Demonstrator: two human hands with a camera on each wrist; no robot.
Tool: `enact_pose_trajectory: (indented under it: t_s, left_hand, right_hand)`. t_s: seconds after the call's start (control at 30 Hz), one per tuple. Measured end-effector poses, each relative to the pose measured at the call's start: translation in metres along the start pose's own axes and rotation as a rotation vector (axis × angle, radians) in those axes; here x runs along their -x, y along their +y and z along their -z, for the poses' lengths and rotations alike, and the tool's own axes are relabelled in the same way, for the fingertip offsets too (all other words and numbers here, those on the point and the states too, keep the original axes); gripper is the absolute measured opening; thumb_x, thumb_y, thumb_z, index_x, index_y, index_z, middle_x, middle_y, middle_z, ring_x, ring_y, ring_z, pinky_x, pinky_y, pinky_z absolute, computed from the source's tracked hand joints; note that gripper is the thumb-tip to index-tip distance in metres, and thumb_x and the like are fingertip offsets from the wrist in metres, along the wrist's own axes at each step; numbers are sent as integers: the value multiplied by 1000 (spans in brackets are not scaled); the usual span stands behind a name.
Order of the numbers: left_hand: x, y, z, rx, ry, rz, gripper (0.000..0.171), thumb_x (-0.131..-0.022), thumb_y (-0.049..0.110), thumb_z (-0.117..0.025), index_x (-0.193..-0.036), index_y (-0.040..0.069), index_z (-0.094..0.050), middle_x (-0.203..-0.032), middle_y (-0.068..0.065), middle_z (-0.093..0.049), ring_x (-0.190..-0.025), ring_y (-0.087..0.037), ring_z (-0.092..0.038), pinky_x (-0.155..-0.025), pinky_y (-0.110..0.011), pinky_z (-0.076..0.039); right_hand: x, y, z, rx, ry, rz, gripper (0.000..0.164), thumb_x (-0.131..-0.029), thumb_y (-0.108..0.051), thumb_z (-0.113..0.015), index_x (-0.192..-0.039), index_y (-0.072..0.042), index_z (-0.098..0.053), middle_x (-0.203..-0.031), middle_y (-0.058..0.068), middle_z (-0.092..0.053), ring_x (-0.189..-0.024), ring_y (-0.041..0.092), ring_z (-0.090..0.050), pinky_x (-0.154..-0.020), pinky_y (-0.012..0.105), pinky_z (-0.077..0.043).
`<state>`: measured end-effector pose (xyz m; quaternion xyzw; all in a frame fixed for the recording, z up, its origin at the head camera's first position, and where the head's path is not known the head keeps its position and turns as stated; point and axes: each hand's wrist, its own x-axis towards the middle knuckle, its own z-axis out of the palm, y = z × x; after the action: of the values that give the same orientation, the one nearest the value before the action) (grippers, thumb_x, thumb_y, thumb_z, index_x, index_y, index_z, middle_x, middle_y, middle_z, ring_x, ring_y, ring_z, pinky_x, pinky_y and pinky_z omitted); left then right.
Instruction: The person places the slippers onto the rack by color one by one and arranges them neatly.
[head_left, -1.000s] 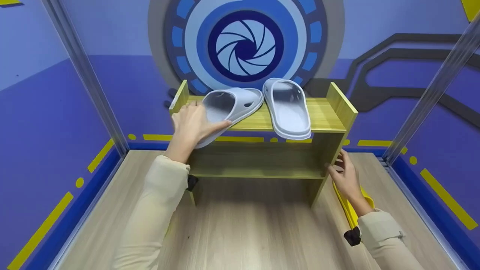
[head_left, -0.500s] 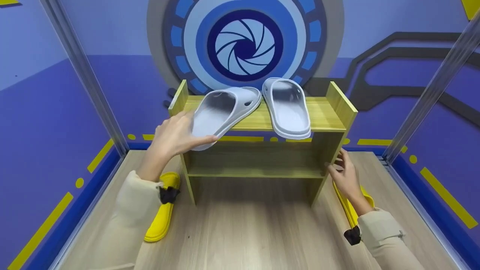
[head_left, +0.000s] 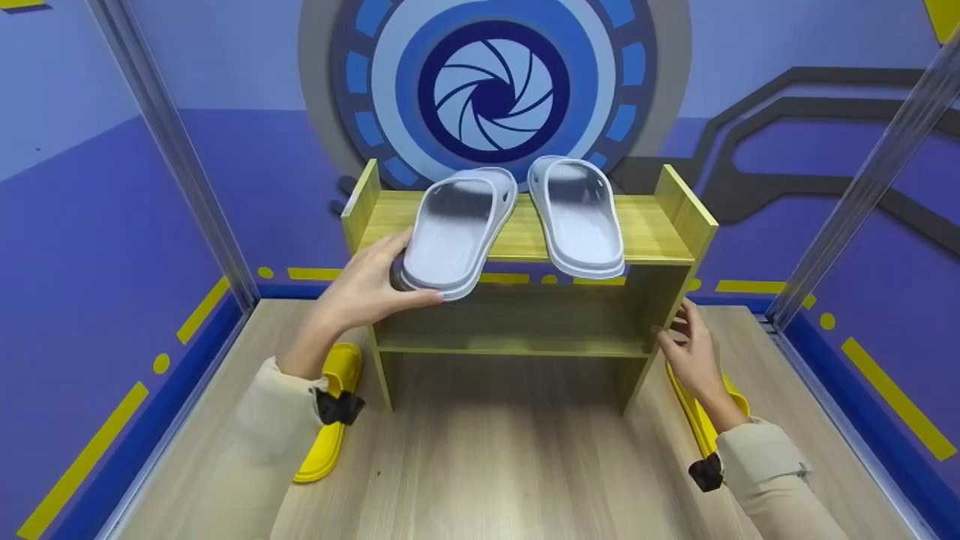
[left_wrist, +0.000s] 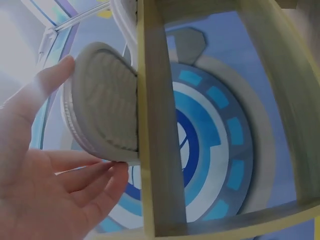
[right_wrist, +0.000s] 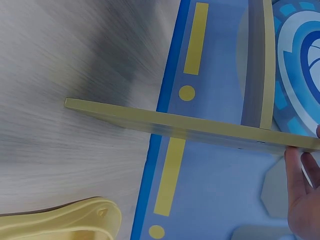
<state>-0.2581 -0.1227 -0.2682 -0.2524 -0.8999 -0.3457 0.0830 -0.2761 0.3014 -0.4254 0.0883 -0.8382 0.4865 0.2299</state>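
Note:
Two light grey slippers with holes in the uppers lie on the top shelf of a yellow wooden shoe rack (head_left: 645, 225), toes to the back. My left hand (head_left: 371, 281) holds the left slipper (head_left: 450, 240) by its heel, which juts past the shelf's front edge. In the left wrist view thumb and fingers lie on opposite sides of the ridged sole (left_wrist: 105, 100). The right slipper (head_left: 581, 225) sits beside it, untouched, its heel also over the edge. My right hand (head_left: 694, 356) grips the rack's right side panel (right_wrist: 200, 124), fingers on its outer face.
On the wooden floor one yellow clog (head_left: 322, 450) lies left of the rack, partly behind my left wrist. Another yellow clog (head_left: 701, 420) is at the right, partly under my right forearm. Blue printed walls (head_left: 247, 172) enclose the back and sides.
The left slipper has turned from pointing well to the right to pointing more straight back. My left hand has slid down to its heel. The right hand has stayed at the rack.

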Motion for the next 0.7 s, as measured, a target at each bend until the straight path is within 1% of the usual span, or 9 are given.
enact_pose_trajectory:
  t_s: [0.13, 0.23, 0.43, 0.57, 0.7]
  left_hand:
    - [-5, -1, -9, 29, 7, 20, 99, -65, 53, -69, -141, 11, -20, -134, -10, -36, -112, -22, -38, -92, -42, -31]
    - [-10, 0, -16, 18, 23, 29, 101, -64, 56, -68, -141, 11, -20, -132, -9, -38, -111, -21, -39, -91, -41, -32]
    - [-19, 6, -29, -43, 103, 22, 97, -63, 59, -67, -136, 7, -30, -121, -8, -48, -105, -23, -42, -87, -39, -33]
    - [-24, 11, -37, -66, 150, 24, 95, -62, 61, -66, -134, 9, -34, -120, -6, -49, -106, -24, -42, -87, -40, -32]
    - [-28, 15, -43, -67, 172, 28, 94, -62, 62, -66, -134, 10, -34, -120, -6, -49, -105, -24, -43, -87, -40, -32]
  right_hand:
    - [4, -16, 0, 5, -3, -3, 55, -84, -2, -54, -134, -3, -30, -115, 21, -46, -99, 35, -49, -68, 12, -39]
    - [4, -19, 0, 13, -4, -14, 55, -85, -3, -54, -134, -4, -30, -115, 21, -46, -99, 34, -49, -69, 12, -39]
    - [4, -19, 0, 9, 10, 2, 54, -84, -1, -54, -133, -2, -32, -113, 21, -47, -97, 34, -50, -67, 11, -39]
    - [4, -19, -1, 12, 12, 9, 54, -84, -1, -54, -133, -1, -32, -113, 22, -47, -96, 34, -50, -67, 11, -39]
    - [4, -19, -1, 19, 12, 8, 54, -84, -1, -55, -133, -1, -32, -113, 22, -47, -96, 34, -51, -67, 11, -39]
